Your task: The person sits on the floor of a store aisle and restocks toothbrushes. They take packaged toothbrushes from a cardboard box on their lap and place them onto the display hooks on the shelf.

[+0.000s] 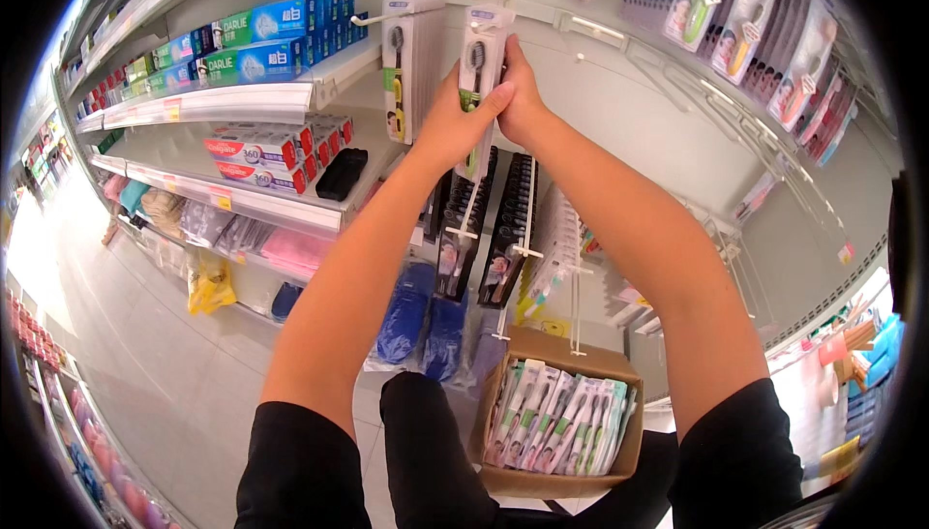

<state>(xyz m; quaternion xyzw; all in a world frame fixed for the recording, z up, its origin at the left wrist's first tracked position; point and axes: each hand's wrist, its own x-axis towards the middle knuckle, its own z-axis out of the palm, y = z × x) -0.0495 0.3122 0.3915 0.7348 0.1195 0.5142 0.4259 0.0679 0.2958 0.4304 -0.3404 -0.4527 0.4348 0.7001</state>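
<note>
Both hands are raised to a wire display hook at the top centre. My left hand [461,119] grips a packaged toothbrush [477,68] from its left side, thumb across the front. My right hand [521,97] closes round the same pack from the right. The pack's top is at the hook; whether other packs lie behind it is hidden. Just left hangs a row of packaged toothbrushes with yellow handles [397,86]. Low in front of me, an open cardboard box [555,484] holds several packaged toothbrushes [555,416] standing upright.
Shelves at left hold toothpaste boxes [254,61], more toothpaste cartons [258,159] and a black tray [341,173]. Below the hands hang black toothbrush packs [508,238], with hook ends [528,251] jutting forward. Bare wire hooks [769,144] stick out at right. Blue bagged slippers [406,311] hang low.
</note>
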